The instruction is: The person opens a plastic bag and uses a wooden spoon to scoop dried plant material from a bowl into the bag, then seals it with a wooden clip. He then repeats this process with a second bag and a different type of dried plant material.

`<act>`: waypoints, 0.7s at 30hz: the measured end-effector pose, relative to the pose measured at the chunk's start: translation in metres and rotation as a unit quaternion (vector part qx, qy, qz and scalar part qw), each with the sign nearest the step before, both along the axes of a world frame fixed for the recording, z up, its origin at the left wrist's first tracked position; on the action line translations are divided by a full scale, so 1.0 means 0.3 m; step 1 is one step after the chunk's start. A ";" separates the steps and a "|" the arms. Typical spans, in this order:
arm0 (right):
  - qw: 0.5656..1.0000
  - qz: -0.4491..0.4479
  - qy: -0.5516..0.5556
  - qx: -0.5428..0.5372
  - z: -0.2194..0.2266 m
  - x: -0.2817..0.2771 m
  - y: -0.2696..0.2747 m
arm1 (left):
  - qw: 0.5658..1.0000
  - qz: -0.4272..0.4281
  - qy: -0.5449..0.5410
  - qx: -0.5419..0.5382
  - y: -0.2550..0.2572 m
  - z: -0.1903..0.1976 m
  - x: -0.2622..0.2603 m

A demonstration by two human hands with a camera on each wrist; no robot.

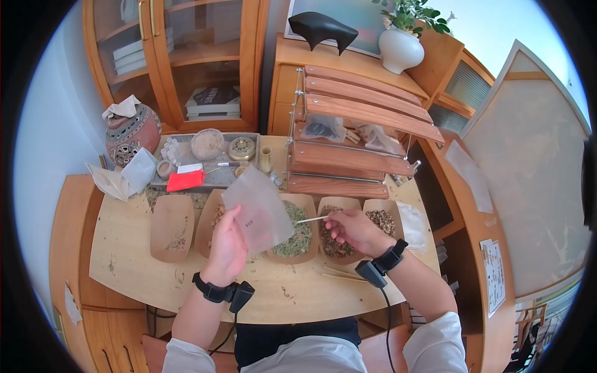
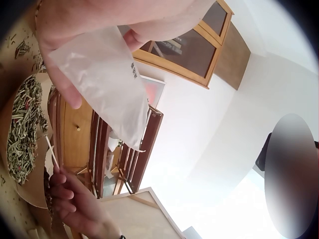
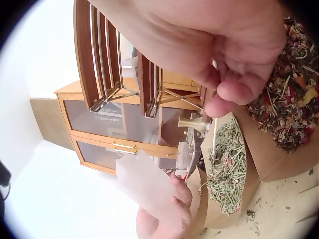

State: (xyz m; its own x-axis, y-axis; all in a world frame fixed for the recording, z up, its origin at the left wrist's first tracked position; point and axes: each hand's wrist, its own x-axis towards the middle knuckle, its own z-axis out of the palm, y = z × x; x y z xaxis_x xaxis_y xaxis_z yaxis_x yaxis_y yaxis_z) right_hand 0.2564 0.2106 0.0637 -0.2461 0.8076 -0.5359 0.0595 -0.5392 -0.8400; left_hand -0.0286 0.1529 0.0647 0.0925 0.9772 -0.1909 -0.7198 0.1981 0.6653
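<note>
My left hand (image 1: 227, 250) holds a translucent white pouch (image 1: 260, 210) with small dark print, thumb on its near face. The pouch hangs over the paper trays in the middle. My right hand (image 1: 354, 231) pinches a thin pale stick (image 1: 311, 219) between thumb and fingertips. The stick's far end reaches over a tray of chopped green herbs (image 1: 292, 239), as the right wrist view also shows with the green herbs (image 3: 227, 169). Below the right hand sits a tray of mixed dried petals and leaves (image 3: 294, 104). In the left wrist view the pouch (image 2: 102, 79) looks flat.
At the left stands a nearly bare paper tray (image 1: 171, 217); at the right, a tray of brown pieces (image 1: 380, 219) beside clear bags (image 1: 411, 224). A wooden slatted rack (image 1: 354, 155) rises behind. A grey tray (image 1: 217, 180) holds small vessels and a red packet (image 1: 186, 180).
</note>
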 end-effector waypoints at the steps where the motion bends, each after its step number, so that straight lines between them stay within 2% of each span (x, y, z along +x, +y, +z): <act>1: 1.000 0.000 0.005 -0.004 0.001 0.003 -0.002 | 1.000 0.000 -0.001 0.000 0.000 0.000 0.001; 7: 0.999 -0.023 0.049 -0.006 0.043 0.041 -0.015 | 1.000 -0.007 -0.010 -0.008 0.000 -0.001 0.001; 13: 0.997 -0.028 0.044 0.056 0.210 0.048 -0.028 | 1.000 -0.018 -0.011 -0.015 -0.003 -0.012 0.009; 21: 0.995 0.018 0.033 0.095 0.316 -0.025 -0.015 | 0.999 -0.042 -0.010 -0.021 -0.010 -0.016 0.024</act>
